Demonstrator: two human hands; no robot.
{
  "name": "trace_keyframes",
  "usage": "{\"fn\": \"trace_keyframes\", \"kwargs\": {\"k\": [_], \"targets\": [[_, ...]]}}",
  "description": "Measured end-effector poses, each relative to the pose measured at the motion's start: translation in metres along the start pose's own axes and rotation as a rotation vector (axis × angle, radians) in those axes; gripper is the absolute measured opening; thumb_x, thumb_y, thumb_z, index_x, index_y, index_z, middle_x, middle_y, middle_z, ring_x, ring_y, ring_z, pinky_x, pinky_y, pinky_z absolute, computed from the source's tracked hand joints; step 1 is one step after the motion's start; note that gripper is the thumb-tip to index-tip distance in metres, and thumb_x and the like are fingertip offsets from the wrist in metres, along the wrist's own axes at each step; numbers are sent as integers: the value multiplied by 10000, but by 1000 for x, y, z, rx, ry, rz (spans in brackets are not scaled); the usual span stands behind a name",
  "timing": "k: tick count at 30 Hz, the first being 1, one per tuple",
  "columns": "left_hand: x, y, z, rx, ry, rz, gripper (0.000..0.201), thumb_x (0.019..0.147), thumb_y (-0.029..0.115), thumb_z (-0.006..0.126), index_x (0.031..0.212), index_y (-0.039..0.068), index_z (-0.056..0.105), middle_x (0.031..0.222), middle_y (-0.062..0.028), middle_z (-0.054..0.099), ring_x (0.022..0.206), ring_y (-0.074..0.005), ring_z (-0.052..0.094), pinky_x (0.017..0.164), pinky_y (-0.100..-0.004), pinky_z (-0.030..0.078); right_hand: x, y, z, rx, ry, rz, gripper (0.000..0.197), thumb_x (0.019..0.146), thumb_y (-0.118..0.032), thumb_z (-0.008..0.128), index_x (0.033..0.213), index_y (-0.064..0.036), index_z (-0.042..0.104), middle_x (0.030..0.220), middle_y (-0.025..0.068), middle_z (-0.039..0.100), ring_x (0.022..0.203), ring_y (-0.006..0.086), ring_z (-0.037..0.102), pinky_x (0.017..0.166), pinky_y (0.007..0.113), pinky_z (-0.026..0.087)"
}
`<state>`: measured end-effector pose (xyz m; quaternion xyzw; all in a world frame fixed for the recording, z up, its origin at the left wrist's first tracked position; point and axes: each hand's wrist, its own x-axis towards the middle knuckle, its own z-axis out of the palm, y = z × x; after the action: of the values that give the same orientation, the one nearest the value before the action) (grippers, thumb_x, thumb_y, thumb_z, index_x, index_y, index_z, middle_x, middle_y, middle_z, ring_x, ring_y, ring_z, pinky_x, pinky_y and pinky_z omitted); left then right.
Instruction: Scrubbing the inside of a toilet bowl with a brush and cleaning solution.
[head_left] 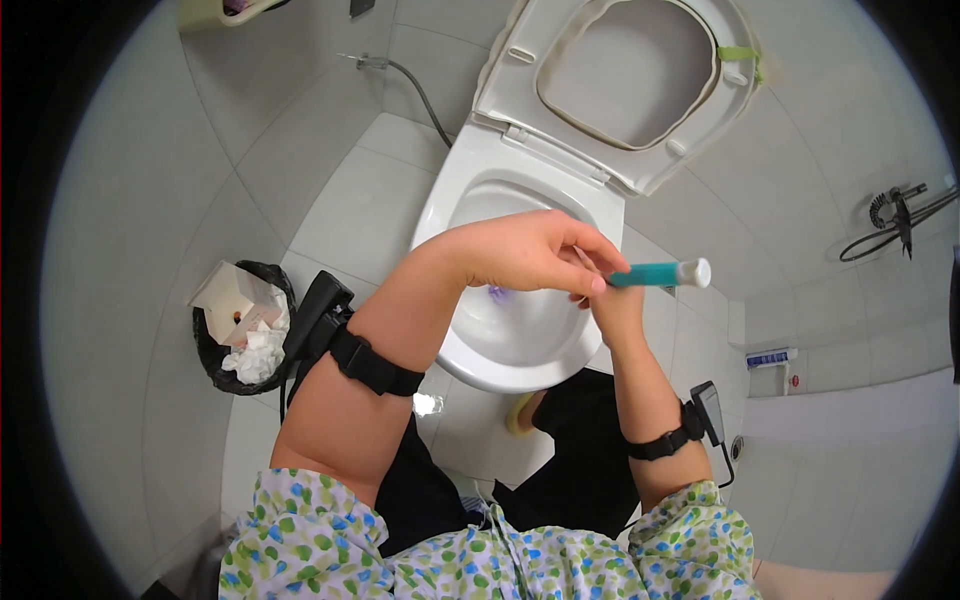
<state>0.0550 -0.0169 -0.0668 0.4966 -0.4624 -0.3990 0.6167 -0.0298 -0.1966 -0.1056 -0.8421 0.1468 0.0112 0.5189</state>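
A teal tube with a white end (648,274) points to the right over the toilet bowl's right side. My left hand (535,253) reaches across the bowl, closed with thumb and forefinger on the tube's left end. Close behind it is my right hand (618,308). Its fingers are mostly hidden by my left hand, so their grip does not show. Below both hands is the white toilet bowl (520,345), with its seat (735,85) and lid raised. A small purple blob (498,294) shows inside the bowl, left of my fingers.
At left stands a black-lined bin (210,355) with a carton and crumpled tissue in it. A hose (425,100) runs along the wall behind the toilet. A shower fitting (900,218) hangs at far right. Each forearm wears a strapped device, a black one (318,315) on the left.
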Motion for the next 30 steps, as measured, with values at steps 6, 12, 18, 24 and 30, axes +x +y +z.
{"fn": "trace_keyframes", "kwargs": {"k": [6, 12, 18, 24, 30], "targets": [[-5, -6, -10, 111, 410, -118, 285, 869, 141, 576, 1118, 5, 598, 955, -54, 640, 831, -123, 586, 787, -262, 476, 9, 4, -62, 112, 268, 37, 190, 796, -128, 640, 848, 54, 632, 743, 98, 645, 605, 164, 645, 539, 246, 533], [-10, -8, -15, 101, 560, -89, 249, 868, 173, 563, 1046, 8, 618, 893, -48, 638, 778, -117, 572, 741, -261, 470, 2, -49, -110, -89, 212, -164, 190, 812, -122, 655, 899, 44, 631, 788, 101, 653, 688, 153, 644, 657, 249, 539], [-6, -8, -15, 719, 700, -165, 251, 843, 165, 562, 1000, -21, 625, 848, -121, 645, 760, -193, 597, 709, -300, 473, -7, -2, -88, -221, 23, -202, 180, 804, -146, 661, 809, 31, 632, 692, 83, 636, 636, 133, 632, 582, 226, 498], [-11, -24, -16, 837, 636, -238, 238, 839, 142, 549, 995, -21, 626, 890, -159, 650, 804, -275, 616, 729, -342, 483, -52, -7, -59, 133, 288, -2, 327, 834, -279, 656, 686, -1, 566, 604, 72, 581, 459, 143, 582, 439, 238, 464], [10, -20, -11, 566, 575, -63, 321, 844, 226, 603, 1080, 8, 610, 985, -141, 639, 927, -255, 606, 791, -341, 478, -2, 26, 1, 79, 336, -89, 310, 841, -285, 651, 706, -18, 574, 591, 77, 581, 483, 153, 577, 454, 263, 451]]}}
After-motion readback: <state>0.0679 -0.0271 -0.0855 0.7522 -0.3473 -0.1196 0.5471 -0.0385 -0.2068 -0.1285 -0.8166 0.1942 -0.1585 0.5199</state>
